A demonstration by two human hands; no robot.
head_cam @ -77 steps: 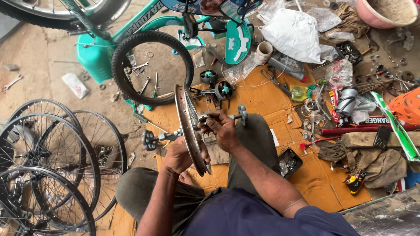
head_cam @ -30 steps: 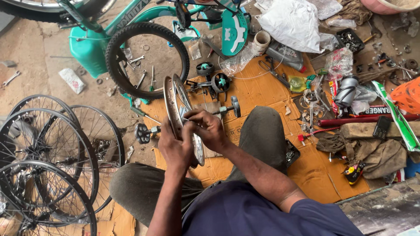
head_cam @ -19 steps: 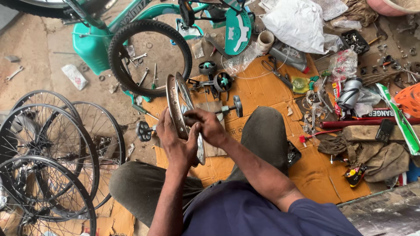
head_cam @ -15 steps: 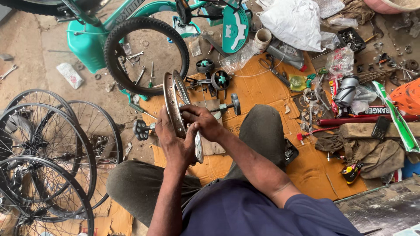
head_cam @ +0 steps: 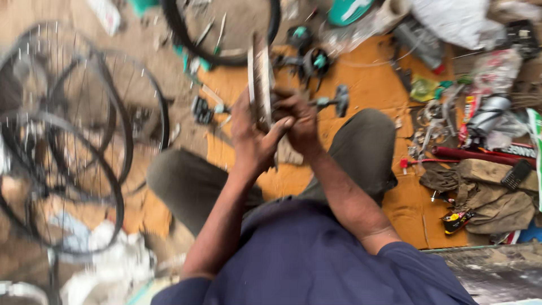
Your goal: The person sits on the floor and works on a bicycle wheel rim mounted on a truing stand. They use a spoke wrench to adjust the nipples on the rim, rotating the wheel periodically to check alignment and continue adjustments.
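Both hands clamped on an upright wheel rim, over a floor crowded with parts

The person sits on the floor with the metal rim (head_cam: 259, 79) standing on edge between the knees, above the orange mat (head_cam: 372, 90). The left hand (head_cam: 251, 138) wraps the rim's left side with the thumb reaching across; the right hand (head_cam: 296, 121) is curled tight against its right side, fingers closed on something too blurred to make out. The view is smeared by head motion, so the grip detail is uncertain. The rim looks likely to twist or slip if either hand loosens, since nothing else props it. Falling far, it could strike the pedal part (head_cam: 336, 100) just right of the hands or the bicycle tyre (head_cam: 220, 34) beyond; the spoked wheels (head_cam: 68, 141) lie well to the left. Fingers pressed at the rim's edge risk a pinch.
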